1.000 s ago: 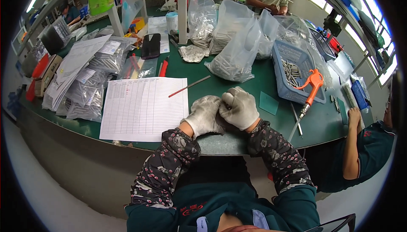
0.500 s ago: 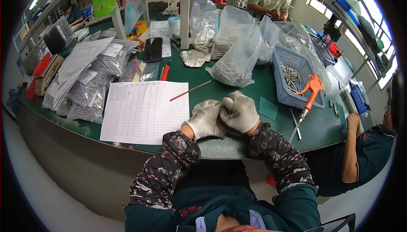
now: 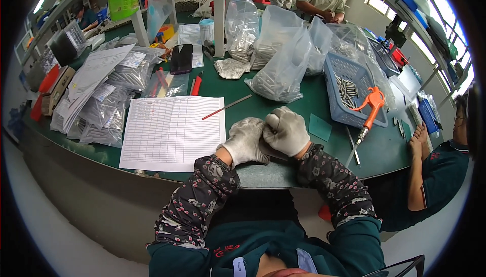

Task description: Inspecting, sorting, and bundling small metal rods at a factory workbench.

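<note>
Both my hands wear grey work gloves and rest together near the front edge of the green table. My left hand lies flat with its fingers bent over a dark flat piece that peeks out under it. My right hand is closed in a fist, pressed against the left hand; what it grips is hidden. A printed table sheet lies just left of my hands, and a thin red pencil lies beyond them.
Clear bags of small metal parts stand at the back. A blue basket with metal pins and an orange air gun are on the right. Stacked bagged parts and papers are left. A seated person is at right.
My hands stay pressed together in the same spot; the view has shifted slightly. Nothing was picked up or let go.
</note>
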`<act>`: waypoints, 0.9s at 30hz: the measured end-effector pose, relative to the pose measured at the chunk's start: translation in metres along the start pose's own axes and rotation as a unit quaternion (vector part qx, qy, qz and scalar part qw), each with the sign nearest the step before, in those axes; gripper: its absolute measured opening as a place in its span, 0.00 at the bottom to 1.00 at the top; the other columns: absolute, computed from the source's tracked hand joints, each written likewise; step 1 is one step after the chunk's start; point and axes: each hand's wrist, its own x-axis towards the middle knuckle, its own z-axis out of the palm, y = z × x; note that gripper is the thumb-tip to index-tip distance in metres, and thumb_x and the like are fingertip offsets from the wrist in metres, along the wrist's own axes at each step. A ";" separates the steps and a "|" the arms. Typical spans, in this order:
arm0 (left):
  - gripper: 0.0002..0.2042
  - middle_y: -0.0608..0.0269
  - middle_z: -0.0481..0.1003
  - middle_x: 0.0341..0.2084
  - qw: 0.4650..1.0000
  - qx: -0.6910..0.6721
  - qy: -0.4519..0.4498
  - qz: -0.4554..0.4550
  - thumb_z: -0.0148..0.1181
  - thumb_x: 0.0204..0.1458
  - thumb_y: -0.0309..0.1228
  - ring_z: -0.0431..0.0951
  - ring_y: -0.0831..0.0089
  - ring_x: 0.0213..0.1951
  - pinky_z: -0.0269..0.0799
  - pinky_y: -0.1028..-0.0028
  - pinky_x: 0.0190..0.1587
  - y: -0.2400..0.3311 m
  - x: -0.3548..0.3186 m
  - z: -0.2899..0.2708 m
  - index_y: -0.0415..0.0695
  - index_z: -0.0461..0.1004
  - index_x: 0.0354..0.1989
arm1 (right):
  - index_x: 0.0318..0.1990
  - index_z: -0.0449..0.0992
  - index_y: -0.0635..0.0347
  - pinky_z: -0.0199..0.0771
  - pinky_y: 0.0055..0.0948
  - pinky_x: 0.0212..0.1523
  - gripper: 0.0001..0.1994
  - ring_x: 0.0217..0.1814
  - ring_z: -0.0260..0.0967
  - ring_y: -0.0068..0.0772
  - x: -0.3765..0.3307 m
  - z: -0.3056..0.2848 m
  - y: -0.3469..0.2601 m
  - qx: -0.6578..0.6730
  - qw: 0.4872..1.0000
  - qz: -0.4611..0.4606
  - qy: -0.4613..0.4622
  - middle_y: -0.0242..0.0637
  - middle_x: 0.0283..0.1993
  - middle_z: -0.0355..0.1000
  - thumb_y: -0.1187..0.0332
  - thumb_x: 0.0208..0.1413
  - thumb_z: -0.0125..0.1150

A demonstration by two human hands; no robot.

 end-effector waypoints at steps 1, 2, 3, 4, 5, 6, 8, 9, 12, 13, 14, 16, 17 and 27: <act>0.35 0.54 0.71 0.44 1.000 0.002 0.002 0.001 0.73 0.22 0.46 0.69 0.57 0.52 0.64 0.62 0.56 0.000 0.001 0.000 0.45 0.71 0.45 | 0.25 0.70 0.56 0.71 0.38 0.28 0.07 0.29 0.68 0.44 0.002 0.001 0.002 -0.018 1.000 0.019 0.014 0.38 0.27 0.69 0.71 0.34 0.60; 0.36 0.54 0.71 0.44 1.000 0.013 -0.006 -0.003 0.73 0.22 0.46 0.69 0.57 0.52 0.64 0.62 0.55 0.000 0.001 0.000 0.45 0.71 0.45 | 0.25 0.70 0.57 0.70 0.38 0.28 0.07 0.29 0.68 0.44 -0.001 0.000 -0.003 0.026 1.000 0.001 0.015 0.38 0.27 0.69 0.71 0.35 0.60; 0.36 0.54 0.71 0.44 1.000 0.023 -0.015 -0.008 0.73 0.22 0.46 0.69 0.58 0.51 0.64 0.62 0.55 -0.001 0.001 0.004 0.45 0.71 0.45 | 0.24 0.70 0.57 0.70 0.38 0.28 0.06 0.29 0.68 0.44 -0.004 -0.002 -0.013 0.071 0.997 -0.018 0.014 0.39 0.27 0.69 0.71 0.35 0.60; 0.36 0.54 0.71 0.44 0.992 0.007 0.098 0.078 0.73 0.22 0.47 0.69 0.57 0.51 0.64 0.62 0.55 -0.011 -0.004 0.014 0.45 0.71 0.45 | 0.24 0.69 0.57 0.69 0.37 0.26 0.06 0.28 0.67 0.44 -0.003 -0.007 -0.026 0.079 0.995 -0.062 -0.006 0.39 0.25 0.68 0.72 0.36 0.60; 0.36 0.54 0.71 0.44 0.992 0.008 0.099 0.075 0.73 0.22 0.47 0.69 0.57 0.51 0.64 0.62 0.55 -0.020 -0.002 0.023 0.45 0.71 0.45 | 0.24 0.69 0.57 0.69 0.37 0.26 0.06 0.28 0.67 0.44 -0.002 -0.005 -0.023 0.082 0.995 -0.064 -0.007 0.39 0.25 0.68 0.72 0.36 0.60; 0.36 0.54 0.71 0.45 0.998 -0.003 0.042 0.036 0.73 0.23 0.46 0.69 0.57 0.52 0.63 0.62 0.56 -0.012 -0.001 0.015 0.45 0.70 0.47 | 0.24 0.70 0.57 0.69 0.37 0.26 0.06 0.28 0.67 0.43 -0.002 -0.001 -0.015 0.050 0.998 -0.043 -0.002 0.38 0.25 0.68 0.71 0.35 0.61; 0.37 0.53 0.70 0.48 1.000 0.002 -0.026 -0.010 0.72 0.24 0.45 0.67 0.57 0.54 0.61 0.62 0.58 0.004 0.000 -0.002 0.44 0.70 0.49 | 0.26 0.72 0.56 0.70 0.36 0.27 0.07 0.29 0.68 0.42 0.000 0.000 0.003 -0.027 1.000 0.008 0.007 0.37 0.26 0.69 0.71 0.34 0.61; 0.37 0.53 0.70 0.48 1.000 0.003 -0.022 -0.013 0.72 0.24 0.45 0.67 0.57 0.54 0.61 0.62 0.58 -0.003 0.002 0.003 0.44 0.70 0.49 | 0.26 0.72 0.56 0.70 0.36 0.27 0.07 0.29 0.68 0.42 0.001 0.001 0.000 -0.026 1.000 0.002 0.007 0.37 0.26 0.69 0.71 0.34 0.61; 0.33 0.53 0.71 0.38 0.984 0.048 0.139 0.105 0.73 0.23 0.47 0.72 0.54 0.44 0.68 0.61 0.49 -0.019 0.000 0.022 0.42 0.70 0.40 | 0.26 0.72 0.57 0.70 0.37 0.27 0.06 0.29 0.68 0.43 -0.002 -0.005 -0.021 0.065 0.996 -0.054 -0.012 0.38 0.26 0.69 0.71 0.35 0.61; 0.33 0.53 0.71 0.38 0.984 0.046 0.135 0.106 0.73 0.23 0.47 0.72 0.54 0.44 0.68 0.61 0.49 -0.014 -0.001 0.018 0.42 0.70 0.40 | 0.26 0.72 0.57 0.70 0.37 0.27 0.06 0.29 0.68 0.43 -0.002 -0.003 -0.016 0.066 0.997 -0.049 -0.012 0.38 0.26 0.69 0.71 0.35 0.61; 0.33 0.53 0.71 0.39 0.995 0.025 0.078 0.059 0.73 0.23 0.46 0.71 0.54 0.46 0.67 0.61 0.50 -0.009 0.000 0.012 0.42 0.70 0.41 | 0.26 0.72 0.57 0.70 0.37 0.27 0.07 0.29 0.68 0.43 0.000 -0.001 -0.006 0.034 0.999 -0.028 0.000 0.38 0.27 0.70 0.71 0.35 0.61; 0.37 0.53 0.70 0.49 0.998 0.012 -0.055 -0.037 0.72 0.24 0.44 0.67 0.56 0.55 0.61 0.62 0.59 0.006 0.004 -0.008 0.43 0.70 0.49 | 0.25 0.72 0.57 0.71 0.36 0.27 0.07 0.30 0.69 0.43 0.004 0.002 0.003 -0.030 0.999 0.028 0.001 0.38 0.27 0.70 0.71 0.34 0.61; 0.37 0.53 0.70 0.49 0.998 0.013 -0.054 -0.038 0.72 0.24 0.44 0.67 0.56 0.55 0.61 0.62 0.59 0.000 0.003 0.000 0.43 0.70 0.49 | 0.25 0.72 0.57 0.71 0.36 0.27 0.07 0.30 0.69 0.43 0.000 0.002 -0.001 -0.030 0.999 0.026 0.002 0.38 0.27 0.70 0.71 0.34 0.61; 0.36 0.52 0.70 0.44 0.994 0.081 0.062 0.032 0.71 0.25 0.46 0.70 0.56 0.50 0.64 0.63 0.55 -0.017 0.000 0.032 0.43 0.69 0.47 | 0.24 0.71 0.56 0.71 0.38 0.26 0.08 0.31 0.69 0.40 -0.011 -0.003 -0.016 0.058 0.997 -0.041 -0.017 0.37 0.26 0.68 0.66 0.37 0.62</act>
